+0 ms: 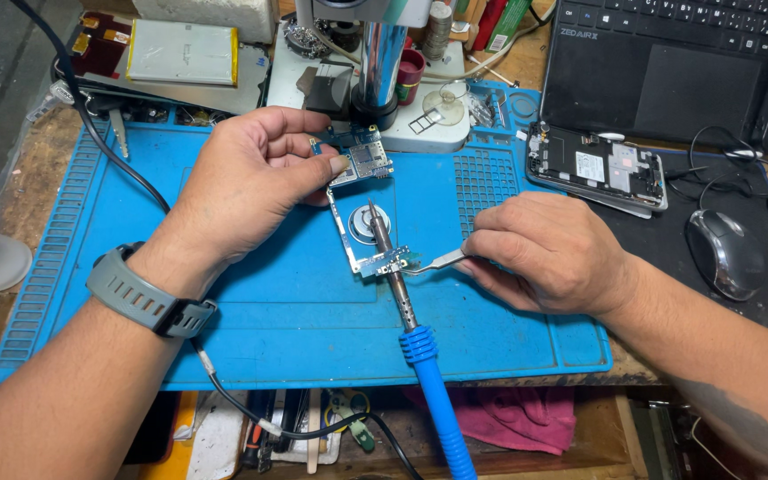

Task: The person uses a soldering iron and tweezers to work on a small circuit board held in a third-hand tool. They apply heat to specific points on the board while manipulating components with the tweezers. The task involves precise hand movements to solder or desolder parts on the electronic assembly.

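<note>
Left hand grip pinching circuit board, right hand grip pinching tweezers, tips hidden behind soldering iron

We see two bare forearms, no sleeves on either. Our left hand has a grey rubber-strapped wristwatch on the wrist: ridged band with slots, dark case turned to the outer side, face not readable. Our right hand wears nothing, no ring, no band. We note a dark tattoo-like marking low on the right forearm, partly cut by the frame edge, shape unclear. No gloves.
</note>
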